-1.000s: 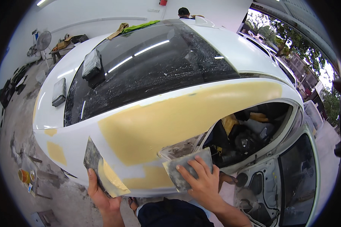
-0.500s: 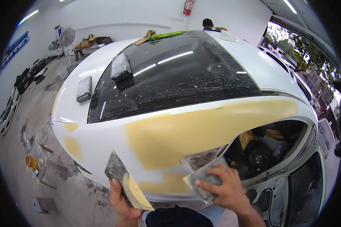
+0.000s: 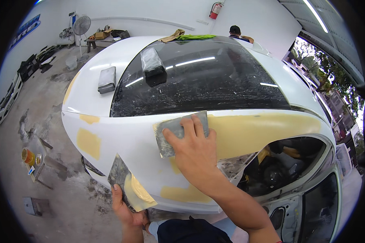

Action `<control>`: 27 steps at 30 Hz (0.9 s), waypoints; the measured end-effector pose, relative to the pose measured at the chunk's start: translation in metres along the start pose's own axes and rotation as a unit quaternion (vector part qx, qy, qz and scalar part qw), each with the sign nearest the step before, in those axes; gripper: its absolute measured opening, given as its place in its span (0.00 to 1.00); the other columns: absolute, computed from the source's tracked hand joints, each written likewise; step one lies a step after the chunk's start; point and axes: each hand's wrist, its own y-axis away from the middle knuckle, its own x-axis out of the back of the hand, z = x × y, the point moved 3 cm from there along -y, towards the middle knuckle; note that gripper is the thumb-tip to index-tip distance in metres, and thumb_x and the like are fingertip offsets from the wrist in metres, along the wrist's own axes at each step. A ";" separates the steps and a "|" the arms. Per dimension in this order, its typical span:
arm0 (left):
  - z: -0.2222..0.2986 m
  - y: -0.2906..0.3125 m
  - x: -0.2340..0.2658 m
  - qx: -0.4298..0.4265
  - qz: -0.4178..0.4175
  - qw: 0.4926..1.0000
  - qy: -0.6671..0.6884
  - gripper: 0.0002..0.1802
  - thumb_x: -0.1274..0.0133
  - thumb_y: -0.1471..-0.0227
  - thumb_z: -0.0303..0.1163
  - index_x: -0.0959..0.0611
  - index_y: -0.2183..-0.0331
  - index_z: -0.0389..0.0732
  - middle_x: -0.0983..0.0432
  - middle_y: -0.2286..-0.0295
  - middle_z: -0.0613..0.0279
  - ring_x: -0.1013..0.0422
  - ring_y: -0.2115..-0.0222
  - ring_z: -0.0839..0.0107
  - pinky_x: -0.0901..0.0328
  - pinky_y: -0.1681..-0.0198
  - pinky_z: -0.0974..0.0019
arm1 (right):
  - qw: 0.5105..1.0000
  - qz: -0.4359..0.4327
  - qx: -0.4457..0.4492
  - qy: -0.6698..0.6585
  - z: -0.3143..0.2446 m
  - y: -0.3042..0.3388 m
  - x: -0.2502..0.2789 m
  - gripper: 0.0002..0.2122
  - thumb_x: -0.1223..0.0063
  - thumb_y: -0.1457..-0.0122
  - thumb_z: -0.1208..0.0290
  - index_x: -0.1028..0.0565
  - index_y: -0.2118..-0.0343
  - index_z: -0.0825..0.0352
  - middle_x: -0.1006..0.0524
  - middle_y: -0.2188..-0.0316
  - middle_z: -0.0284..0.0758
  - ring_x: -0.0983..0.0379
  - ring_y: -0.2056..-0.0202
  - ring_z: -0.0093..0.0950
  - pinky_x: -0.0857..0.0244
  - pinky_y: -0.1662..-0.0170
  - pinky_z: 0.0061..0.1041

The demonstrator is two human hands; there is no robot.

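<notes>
My left hand grips a grey putty board by its lower edge, and a mound of creamy yellow body filler lies on the board. A wide grey spreader is in my right hand, fingers spread over its back. It lies over the white car panel, at the left end of a broad yellow filler patch. Whether its edge touches the panel is hard to see. Smaller yellow patches show at the car's left end and below my right forearm.
Two wrapped blocks rest on the car: one on white bodywork, another on the dark glass. Cloths lie along the far glass edge. An open door stands at lower right. A low stand holds an orange tub. A person is beyond.
My right hand has carried the spreader up and left, from beside the window opening onto the filler patch's left end. The left hand has shifted slightly left with the board.
</notes>
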 end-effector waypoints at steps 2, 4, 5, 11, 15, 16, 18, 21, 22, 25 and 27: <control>0.006 -0.003 0.006 -0.005 0.006 1.000 -0.003 0.28 0.55 0.27 0.44 0.29 0.37 0.34 0.25 0.42 0.53 0.26 0.44 0.59 0.32 0.37 0.52 | 1.000 -0.005 -0.012 0.021 0.005 0.001 -0.003 0.21 0.42 0.46 0.75 0.19 0.49 0.48 0.28 0.48 0.41 0.33 0.39 0.43 0.40 0.55 0.48; 0.011 -0.006 0.008 -0.022 0.008 1.000 0.000 0.28 0.55 0.27 0.45 0.29 0.37 0.34 0.25 0.42 0.53 0.26 0.44 0.60 0.32 0.38 0.53 | 1.000 -0.004 -0.014 0.018 0.010 0.000 -0.003 0.21 0.42 0.46 0.75 0.19 0.49 0.48 0.27 0.48 0.41 0.32 0.39 0.43 0.40 0.55 0.48; 0.013 -0.007 0.008 -0.031 0.006 0.999 0.004 0.28 0.55 0.27 0.45 0.29 0.37 0.34 0.25 0.42 0.53 0.26 0.44 0.60 0.32 0.38 0.53 | 1.000 0.012 -0.016 0.020 0.013 0.000 -0.002 0.20 0.43 0.46 0.75 0.19 0.50 0.48 0.27 0.48 0.41 0.32 0.39 0.43 0.40 0.55 0.48; 0.012 -0.006 -0.001 -0.020 -0.022 1.000 -0.006 0.29 0.57 0.26 0.46 0.30 0.37 0.33 0.26 0.41 0.51 0.27 0.42 0.60 0.32 0.37 0.53 | 0.999 -0.027 -0.032 -0.006 0.013 -0.002 -0.005 0.20 0.43 0.45 0.73 0.19 0.49 0.48 0.27 0.49 0.41 0.34 0.38 0.43 0.39 0.54 0.49; 0.008 -0.006 -0.006 -0.004 -0.027 1.000 -0.010 0.29 0.57 0.26 0.45 0.31 0.36 0.33 0.27 0.40 0.51 0.28 0.41 0.59 0.32 0.37 0.51 | 0.999 -0.036 -0.036 -0.017 0.013 0.002 -0.006 0.20 0.43 0.45 0.73 0.19 0.49 0.47 0.27 0.49 0.41 0.34 0.38 0.45 0.39 0.54 0.49; 0.007 -0.006 -0.007 -0.002 -0.027 1.000 -0.013 0.29 0.57 0.26 0.45 0.31 0.36 0.33 0.27 0.40 0.51 0.28 0.41 0.59 0.33 0.37 0.51 | 0.999 -0.034 -0.033 -0.019 0.013 0.004 -0.007 0.21 0.42 0.46 0.74 0.19 0.49 0.47 0.27 0.49 0.40 0.35 0.39 0.45 0.39 0.54 0.49; 0.006 -0.006 -0.008 -0.001 -0.030 0.999 -0.011 0.29 0.57 0.26 0.45 0.32 0.35 0.34 0.27 0.40 0.52 0.28 0.41 0.59 0.33 0.36 0.51 | 0.999 -0.020 -0.024 -0.019 0.013 0.013 -0.007 0.22 0.42 0.47 0.74 0.20 0.48 0.47 0.27 0.49 0.39 0.35 0.39 0.46 0.39 0.54 0.50; 0.005 -0.008 -0.009 -0.001 -0.033 0.999 -0.007 0.29 0.57 0.26 0.45 0.32 0.35 0.34 0.27 0.40 0.52 0.28 0.41 0.60 0.33 0.36 0.52 | 1.000 -0.015 -0.017 -0.018 0.013 0.035 -0.011 0.25 0.41 0.50 0.76 0.21 0.48 0.46 0.28 0.48 0.38 0.36 0.39 0.48 0.39 0.54 0.50; 0.004 -0.009 -0.009 -0.001 -0.028 1.000 -0.013 0.29 0.57 0.26 0.45 0.32 0.35 0.34 0.27 0.40 0.52 0.28 0.41 0.60 0.33 0.37 0.52 | 1.000 -0.014 -0.017 -0.017 0.013 0.043 -0.013 0.26 0.40 0.52 0.77 0.21 0.48 0.46 0.28 0.48 0.37 0.36 0.39 0.48 0.39 0.54 0.50; 0.004 -0.010 -0.010 0.003 -0.039 0.999 -0.018 0.29 0.57 0.26 0.45 0.32 0.35 0.34 0.27 0.40 0.52 0.28 0.41 0.60 0.33 0.37 0.53 | 1.000 -0.016 -0.020 -0.011 0.014 0.074 -0.019 0.29 0.40 0.56 0.77 0.20 0.47 0.45 0.28 0.48 0.36 0.36 0.40 0.47 0.40 0.54 0.50; 0.003 -0.011 -0.011 0.005 -0.055 0.998 -0.017 0.29 0.58 0.26 0.45 0.31 0.36 0.33 0.27 0.40 0.52 0.28 0.41 0.61 0.32 0.37 0.53 | 0.999 -0.021 -0.027 -0.003 0.015 0.096 -0.023 0.31 0.39 0.58 0.77 0.20 0.46 0.44 0.29 0.48 0.35 0.36 0.40 0.47 0.40 0.53 0.50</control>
